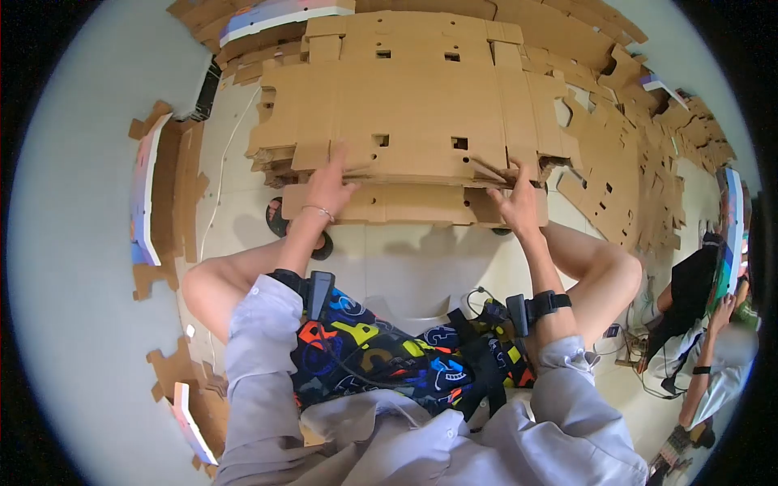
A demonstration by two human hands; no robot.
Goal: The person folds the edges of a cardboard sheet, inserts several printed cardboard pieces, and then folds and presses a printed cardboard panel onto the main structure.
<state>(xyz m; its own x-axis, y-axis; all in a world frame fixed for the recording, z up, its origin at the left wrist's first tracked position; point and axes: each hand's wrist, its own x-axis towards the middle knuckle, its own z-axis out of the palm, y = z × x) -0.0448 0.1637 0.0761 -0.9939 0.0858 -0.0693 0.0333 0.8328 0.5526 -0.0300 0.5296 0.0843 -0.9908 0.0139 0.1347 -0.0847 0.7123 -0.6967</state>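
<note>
your left hand spread flat on cardboard stack; right hand pinches top sheet edge. uneven pull could bend flap, drag stack askew.

sandals half under cardboard stack, co-worker cropped

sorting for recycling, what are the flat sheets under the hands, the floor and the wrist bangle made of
Flat sheets: corrugated cardboard by the look, matt brown, with die-cut slots and layered edges where the left hand and right hand rest. Floor: likely glazed tile, pale, faintly glossy, with thin joint lines. Bangle: thin and silvery, probably metal, but too small to be sure.
</note>
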